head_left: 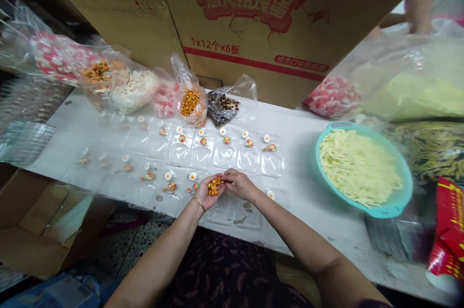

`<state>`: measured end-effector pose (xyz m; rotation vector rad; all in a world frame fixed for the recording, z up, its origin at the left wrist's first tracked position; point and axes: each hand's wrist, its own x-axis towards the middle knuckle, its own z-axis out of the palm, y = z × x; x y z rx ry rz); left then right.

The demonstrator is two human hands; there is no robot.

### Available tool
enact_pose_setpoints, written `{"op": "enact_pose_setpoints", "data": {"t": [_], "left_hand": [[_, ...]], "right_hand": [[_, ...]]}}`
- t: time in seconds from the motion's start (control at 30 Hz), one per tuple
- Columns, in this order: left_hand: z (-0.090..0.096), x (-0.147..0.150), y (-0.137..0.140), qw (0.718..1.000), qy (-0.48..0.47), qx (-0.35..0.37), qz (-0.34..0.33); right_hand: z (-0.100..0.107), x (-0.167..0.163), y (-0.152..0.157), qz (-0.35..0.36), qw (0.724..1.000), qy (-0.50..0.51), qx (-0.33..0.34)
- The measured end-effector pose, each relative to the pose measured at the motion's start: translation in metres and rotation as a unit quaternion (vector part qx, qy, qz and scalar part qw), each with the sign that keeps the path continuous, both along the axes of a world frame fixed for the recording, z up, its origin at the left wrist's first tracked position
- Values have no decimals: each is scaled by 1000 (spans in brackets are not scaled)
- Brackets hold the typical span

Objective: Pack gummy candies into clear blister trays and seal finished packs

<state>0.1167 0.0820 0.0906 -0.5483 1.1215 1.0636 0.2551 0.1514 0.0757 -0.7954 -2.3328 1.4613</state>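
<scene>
My left hand (203, 191) is turned palm up and cups a small heap of orange-yellow pieces (214, 187). At that heap, the thumb and fingers of my right hand (239, 185) are pinched together; whatever is between the fingertips is too small to make out. Both hands are over the front row of clear plastic trays (232, 216). Behind them lies a second row of clear trays (225, 157). Many compartments hold a white fried-egg-like piece (223, 132) and a small round red-and-green piece (226, 140).
Behind the trays stand bags of orange pieces (190, 102), dark pieces (224, 107) and white pieces (134, 90), before a large cardboard box (253, 47). A turquoise basin (380, 210) of pale strips stands right, near a red packet (449, 226). Another person's hand (420, 18) shows upper right.
</scene>
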Motion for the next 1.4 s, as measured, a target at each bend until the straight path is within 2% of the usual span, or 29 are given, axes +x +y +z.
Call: {"op": "enact_pose_setpoints", "data": {"t": [0.1, 0.17, 0.27, 0.33, 0.4, 0.5, 0.63, 0.73, 0.9, 0.97, 1.0, 1.07, 1.13, 1.17, 1.2, 1.27, 1.4], "left_hand": [[1, -4, -1, 1000, -7, 0, -5], [1, -7, -2, 1000, -17, 11, -9], [1, -15, -7, 1000, -19, 23, 0], [1, -22, -13, 1000, -12, 21, 18], [3, -28, -21, 999, -7, 18, 33], [5, -33, -33, 999, -4, 12, 45], [6, -35, -43, 999, 0, 15, 51], [6, -34, -44, 998, -6, 20, 52], [10, -35, -38, 998, -18, 33, 54], [10, -38, -35, 997, -26, 45, 54], [10, -39, -34, 997, -30, 50, 54], [8, -40, -32, 996, -39, 58, 53], [5, -39, -30, 996, -43, 56, 53], [4, -38, -29, 996, -41, 49, 56], [2, -36, -29, 997, -37, 37, 57], [1, -32, -29, 998, -25, 11, 49], [3, -33, -31, 1000, -6, 7, 15]], "right_hand": [[3, -7, -4, 23, 999, -9, 37], [0, -9, -1, -4, 1000, -2, 18], [-12, -3, 22, -108, 994, -17, -20], [-23, 4, 50, -198, 976, -87, -14], [-35, 8, 79, -240, 950, -202, 12], [-51, 5, 109, -217, 916, -334, 50], [-63, -9, 120, -202, 892, -401, 61], [-63, -16, 120, -197, 880, -428, 67], [-52, -14, 112, -184, 877, -436, 88], [-44, -14, 100, -205, 880, -415, 101], [-39, -15, 91, -218, 891, -385, 106], [-28, -22, 68, -201, 937, -269, 96], [-14, -34, 39, -99, 987, -115, 54], [-8, -41, 24, -35, 998, -52, 29], [-2, -48, 11, 11, 1000, -18, 11], [4, -57, -9, 35, 999, 0, -23], [-2, -56, -11, -22, 998, -7, -59]]}}
